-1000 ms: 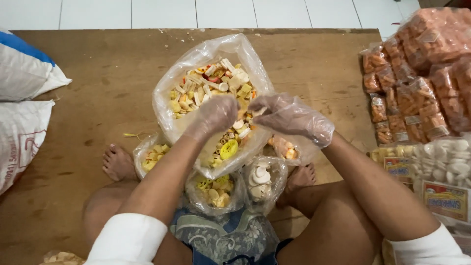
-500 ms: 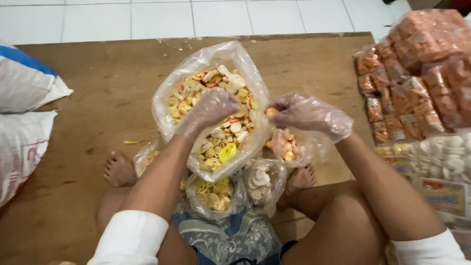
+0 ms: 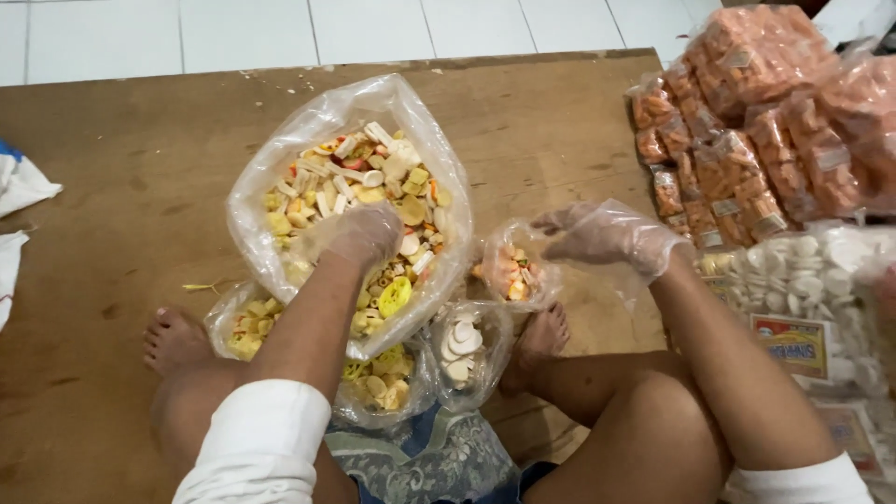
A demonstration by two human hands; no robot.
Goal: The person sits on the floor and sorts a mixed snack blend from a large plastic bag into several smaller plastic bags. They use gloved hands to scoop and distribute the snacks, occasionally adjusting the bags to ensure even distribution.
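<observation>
A big clear bag lies open on the brown board between the person's bare feet, its mouth rolled wide. It is full of mixed dry crackers: pale sticks, yellow squares, white discs, a few red and orange bits, and 1 bright yellow round piece low in the heap.

The left hand, in a thin clear glove, is sunk into the crackers near the bag's middle, fingers curled down among them; whether it grips any cannot be told.

The right hand, also gloved, hovers just right of the big bag, fingers loosely spread and apart, holding nothing visible. Just beside and below its fingertips sits a small bag of orange and pale pieces, open at the top, touching the big bag's side.

3 more small bags crowd the big bag's near edge: yellow pieces at left, yellow shapes in the middle, white discs at right.

Stacked orange packs and a bag of white crackers lie at far right.
</observation>
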